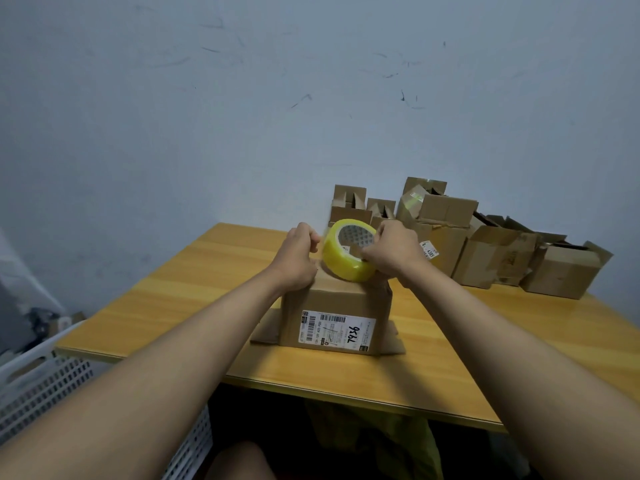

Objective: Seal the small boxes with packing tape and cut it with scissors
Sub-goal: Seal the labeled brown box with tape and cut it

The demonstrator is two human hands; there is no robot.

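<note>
Gripping yellow tape roll (pixel 348 252) at centre of frame: right hand (pixel 393 249), fingers curled on roll's rim. Left hand (pixel 298 256) just left of roll, fingers curled; cannot tell if it pinches tape end. Both hands rest over top of small box (pixel 336 315) with white label (pixel 337 330), on wooden table (pixel 173 292). Pile of boxes (pixel 485 244) at right, against wall.

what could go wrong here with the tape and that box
The box stands on its splayed bottom flaps with nothing bracing it but the left hand, so pulling the tape roll in the right hand could tip or slide it. No scissors are in view, so cutting may mean letting go and the tape curling back.
</note>
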